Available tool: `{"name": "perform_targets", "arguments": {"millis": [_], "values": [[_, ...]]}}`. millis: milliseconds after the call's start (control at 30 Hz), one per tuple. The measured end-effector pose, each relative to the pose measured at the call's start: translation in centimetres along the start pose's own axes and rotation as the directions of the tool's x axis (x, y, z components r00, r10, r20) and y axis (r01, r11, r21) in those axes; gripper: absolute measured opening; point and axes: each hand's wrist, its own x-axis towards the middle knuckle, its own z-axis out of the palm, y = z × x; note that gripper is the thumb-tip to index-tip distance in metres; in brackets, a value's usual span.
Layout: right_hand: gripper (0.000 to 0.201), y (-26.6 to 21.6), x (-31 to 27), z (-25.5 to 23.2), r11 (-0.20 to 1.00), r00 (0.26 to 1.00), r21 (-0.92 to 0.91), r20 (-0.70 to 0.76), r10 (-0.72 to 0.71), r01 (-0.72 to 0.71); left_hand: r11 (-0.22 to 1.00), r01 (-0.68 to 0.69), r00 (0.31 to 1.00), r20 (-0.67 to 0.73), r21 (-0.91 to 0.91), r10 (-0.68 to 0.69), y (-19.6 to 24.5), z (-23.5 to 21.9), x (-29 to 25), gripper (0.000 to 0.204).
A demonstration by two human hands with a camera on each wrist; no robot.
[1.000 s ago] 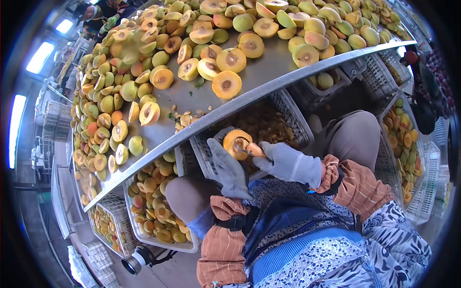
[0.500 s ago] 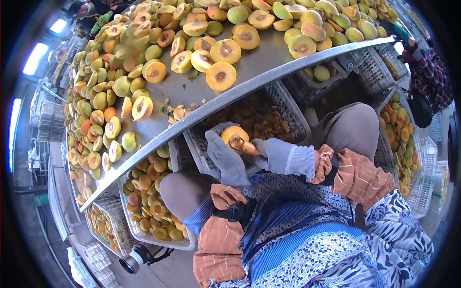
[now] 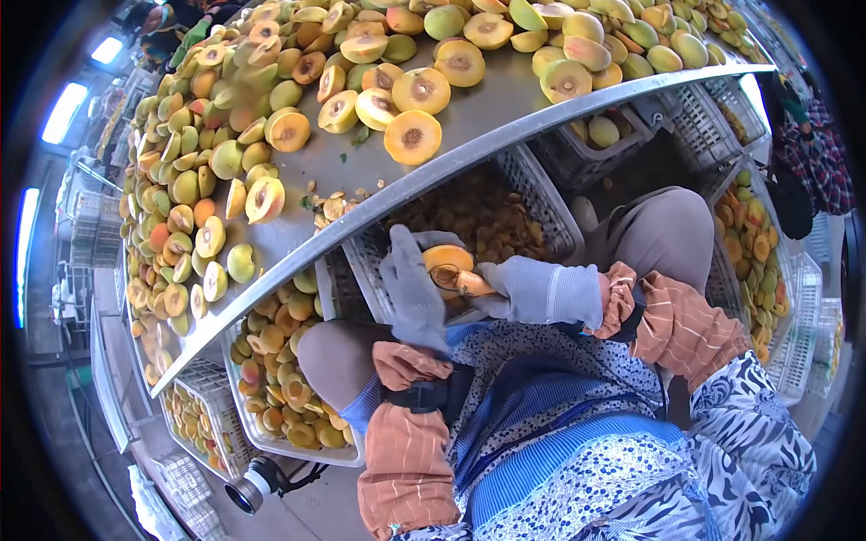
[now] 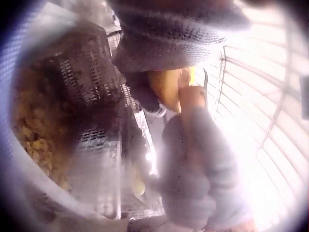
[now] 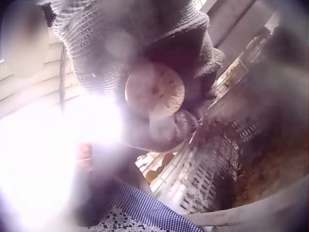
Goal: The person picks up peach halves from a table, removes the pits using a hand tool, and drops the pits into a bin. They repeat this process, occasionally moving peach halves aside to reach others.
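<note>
Both hands wear grey knit gloves and meet low over a crate, below the metal table's edge. My left hand [image 3: 410, 293] holds a yellow peach half [image 3: 442, 259], its palm and fingers cupped round the fruit. My right hand [image 3: 537, 290] grips the short wooden handle [image 3: 473, 285] of a pitting tool, its end right at the fruit's cut face. In the left wrist view the tool's thin curved metal blade [image 4: 206, 82] stands beside the peach half [image 4: 165, 89]. Glare washes out much of the right wrist view, where the glove [image 5: 140, 38] fills the top.
On the metal table [image 3: 334, 176] lie many peach halves, with small stones and scraps near its edge. Beneath the hands a grey crate [image 3: 564, 221] contains brown stones and scraps. Crates of peach halves [image 3: 293, 397] stand left and right of the knees. Another person [image 3: 816, 153] is at far right.
The tool has turned at the peach half's centre, and the curved blade seen earlier there no longer shows plainly in the head view. The left hand has shifted slightly left, its fingers spread more.
</note>
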Motion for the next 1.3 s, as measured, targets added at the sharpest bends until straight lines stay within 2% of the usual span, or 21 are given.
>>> {"name": "perform_targets", "arguments": {"millis": [33, 100, 167, 233, 300, 333, 367, 400, 467, 567, 600, 667, 733, 800, 867, 900, 1067, 1133, 1233, 1267, 1300], "values": [[0.031, 0.0, 0.0, -0.1, 1.0, 1.0, 0.0, 0.0, 0.001, -0.001, 0.999, 0.038, 0.995, 0.089, 0.025, -0.04, 0.5, -0.3, 0.4, 0.061], [0.032, -0.1, -0.1, 0.0, 0.968, 0.994, 0.231, 0.074, 0.082, -0.097, 0.996, 0.084, 0.993, 0.085, -0.008, -0.083, 0.6, -0.2, 0.5, 0.061], [0.032, 0.2, 0.0, 0.2, 0.967, 0.998, 0.246, 0.029, 0.056, -0.061, 0.991, 0.127, 0.989, 0.086, -0.04, -0.123, 0.5, 0.2, 0.4, 0.061], [0.033, 1.0, 0.3, 1.1, 0.965, 1.0, 0.263, -0.014, 0.028, -0.023, 0.988, 0.062, 0.991, -0.112, -0.14, -0.078, -0.2, 1.2, -0.4, 0.06], [0.033, 2.2, 0.6, 2.6, 0.965, 0.986, 0.233, -0.141, -0.091, 0.123, 0.976, 0.035, 0.962, -0.257, -0.216, -0.092, -0.2, 1.8, -0.9, 0.058], [0.033, 0.6, 0.3, 1.7, 0.964, 0.986, 0.239, -0.142, -0.086, 0.118, 0.976, 0.042, 0.962, -0.254, -0.214, -0.097, -0.9, 1.8, -0.9, 0.058], [0.033, -1.2, -0.2, 0.4, 0.911, 0.992, 0.394, 0.035, 0.118, -0.122, 0.963, -0.027, 0.959, -0.281, -0.267, -0.051, -1.8, 1.7, -0.6, 0.057], [0.032, -2.4, -0.4, -0.4, 0.79, 0.929, 0.492, 0.236, 0.284, -0.366, 0.944, -0.098, 0.951, -0.308, -0.316, -0.005, -1.6, 1.9, -0.5, 0.057], [0.031, -1.1, 0.4, 0.4, 0.81, 0.931, 0.464, 0.237, 0.278, -0.36, 0.931, -0.104, 0.953, -0.302, -0.349, -0.007, -1.1, 2.2, -1.0, 0.058], [0.031, -0.7, 0.3, 0.5, 0.858, 0.942, 0.395, 0.21, 0.263, -0.328, 0.976, -0.061, 0.96, -0.28, -0.207, 0.0, 0.0, 1.8, -0.7, 0.062], [0.032, -0.9, 0.1, 0.3, 0.884, 0.951, 0.359, 0.18, 0.251, -0.301, 0.995, -0.017, 0.992, -0.13, -0.101, 0.004, 0.3, 1.1, -0.3, 0.063], [0.033, -1.0, -0.1, -0.2, 0.844, 0.918, 0.383, 0.277, 0.282, -0.375, 1.0, 0.009, 1.0, 0.024, 0.013, -0.009, 0.7, 0.2, 0.7, 0.064], [0.034, -0.9, -0.2, -0.1, 0.736, 0.887, 0.505, 0.345, 0.307, -0.451, 0.983, 0.18, 0.96, 0.22, -0.026, -0.17, 0.6, -0.4, 1.5, 0.065], [0.035, -1.1, -0.3, -0.2, 0.701, 0.913, 0.589, 0.312, 0.263, -0.403, 0.976, 0.171, 0.954, 0.269, -0.137, -0.129, -0.1, 0.0, 1.2, 0.062], [0.035, -1.2, -0.2, -0.1, 0.656, 0.936, 0.669, 0.281, 0.214, -0.351, 0.839, -0.042, 0.99, -0.136, -0.542, -0.039, 0.4, 2.2, -0.8, 0.058], [0.034, -1.2, -0.2, 0.0, 0.651, 0.942, 0.682, 0.269, 0.2, -0.333, 0.879, -0.082, 0.995, -0.089, -0.471, 0.045, -0.2, 1.9, -0.8, 0.049], [0.034, -2.0, 0.0, 0.3, 0.709, 0.931, 0.606, 0.278, 0.237, -0.361, 0.901, -0.061, 0.994, -0.108, -0.429, 0.016, -2.0, 1.5, -0.6, 0.05], [0.033, -1.9, 0.0, 0.5, 0.638, 0.919, 0.664, 0.32, 0.229, -0.39, 0.886, -0.192, 0.968, -0.23, -0.423, 0.1, -1.6, 2.1, -0.9, 0.055], [0.031, -1.9, 0.2, 0.3, 0.564, 0.902, 0.705, 0.363, 0.234, -0.43, 0.91, -0.201, 0.968, -0.214, -0.363, 0.129, -2.2, 1.7, -0.4, 0.056], [0.031, -1.9, 0.2, 0.2, 0.567, 0.902, 0.703, 0.362, 0.235, -0.429, 0.908, -0.204, 0.968, -0.214, -0.366, 0.131, -2.3, 1.5, -0.3, 0.056], [0.031, -1.8, 0.2, 0.1, 0.659, 0.902, 0.621, 0.352, 0.25, -0.425, 0.92, -0.18, 0.976, -0.181, -0.349, 0.123, -2.1, 1.4, -0.4, 0.056]]}}
